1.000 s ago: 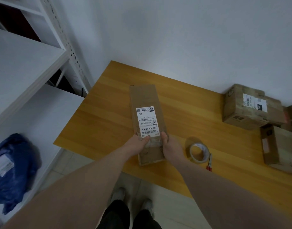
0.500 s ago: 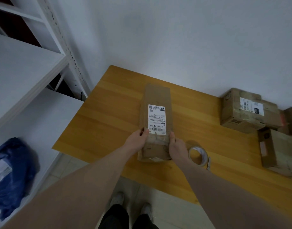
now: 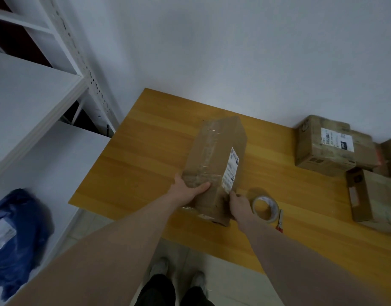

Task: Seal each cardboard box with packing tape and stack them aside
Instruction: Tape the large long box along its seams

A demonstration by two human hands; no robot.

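A long brown cardboard box [image 3: 214, 160] lies on the wooden table [image 3: 146, 155], rolled so that its taped face points up and its white shipping label faces right. My left hand [image 3: 189, 189] grips the box's near left edge, thumb across the top. My right hand [image 3: 238, 205] holds the near right side just below the label. A roll of clear packing tape [image 3: 265, 208] lies flat on the table, right beside my right hand.
A red-handled cutter [image 3: 280, 220] lies right of the tape. Several cardboard boxes [image 3: 322, 146] [image 3: 373, 195] sit at the table's right end by the wall. A white metal shelf [image 3: 35, 120] stands to the left, with a blue plastic parcel [image 3: 15, 237] on it.
Both hands have rolled the box a quarter turn to the right: the label went from the top to the right side, and a taped face came up.
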